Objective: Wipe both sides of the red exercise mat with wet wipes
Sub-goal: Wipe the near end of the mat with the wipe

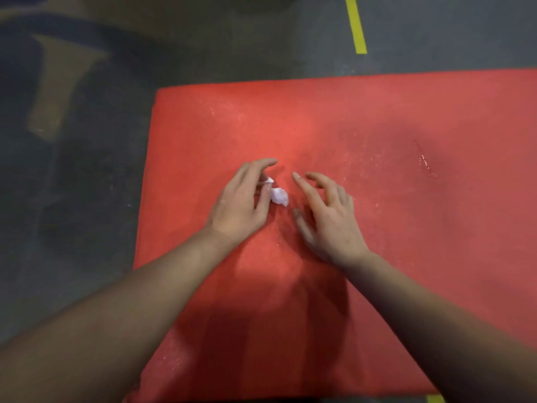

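The red exercise mat (377, 228) lies flat on the floor and fills most of the view. Its surface glistens with wet specks, and a wet streak (425, 164) shows at the right. My left hand (241, 205) is over the middle of the mat and pinches a small crumpled white wet wipe (279, 196) between thumb and fingers, index finger stretched forward. My right hand (328, 219) is just to the right of the wipe, fingers spread and loosely bent, holding nothing. I cannot tell whether it touches the mat.
Dark grey floor (87, 199) surrounds the mat on the left and far sides. Yellow-green tape lines (357, 27) mark the floor beyond the mat's far edge, and another piece (434, 398) shows at the near edge.
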Available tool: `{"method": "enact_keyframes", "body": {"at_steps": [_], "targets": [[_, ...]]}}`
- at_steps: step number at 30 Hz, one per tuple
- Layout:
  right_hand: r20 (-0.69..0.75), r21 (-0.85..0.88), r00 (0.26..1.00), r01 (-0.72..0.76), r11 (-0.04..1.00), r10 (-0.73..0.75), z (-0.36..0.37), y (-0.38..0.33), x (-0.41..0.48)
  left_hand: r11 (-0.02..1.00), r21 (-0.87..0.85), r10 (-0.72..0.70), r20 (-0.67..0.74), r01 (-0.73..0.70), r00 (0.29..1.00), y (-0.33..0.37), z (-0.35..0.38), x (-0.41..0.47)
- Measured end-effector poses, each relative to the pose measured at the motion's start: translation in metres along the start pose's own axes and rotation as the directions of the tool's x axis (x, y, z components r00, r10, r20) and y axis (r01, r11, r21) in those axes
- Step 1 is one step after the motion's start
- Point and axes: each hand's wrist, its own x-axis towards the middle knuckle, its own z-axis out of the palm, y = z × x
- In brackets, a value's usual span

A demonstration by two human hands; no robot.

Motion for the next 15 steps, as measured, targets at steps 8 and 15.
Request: {"method": "enact_keyframes", "body": {"at_steps": [8,15], "targets": [[0.049,0.125,0.997,-0.070,0.990,0.064,0.017,-0.005,0.023,0.863,-0.434,-0.207,0.166,0.260,0.964,0.021,0.005,0.002],[-0.088,0.132,0.974,-0.199,0.971,0.211,0.008,0.013,0.040,0.981,0.027,-0.179,-0.248,0.192,0.952,-0.019,0.000,0.007]]}}
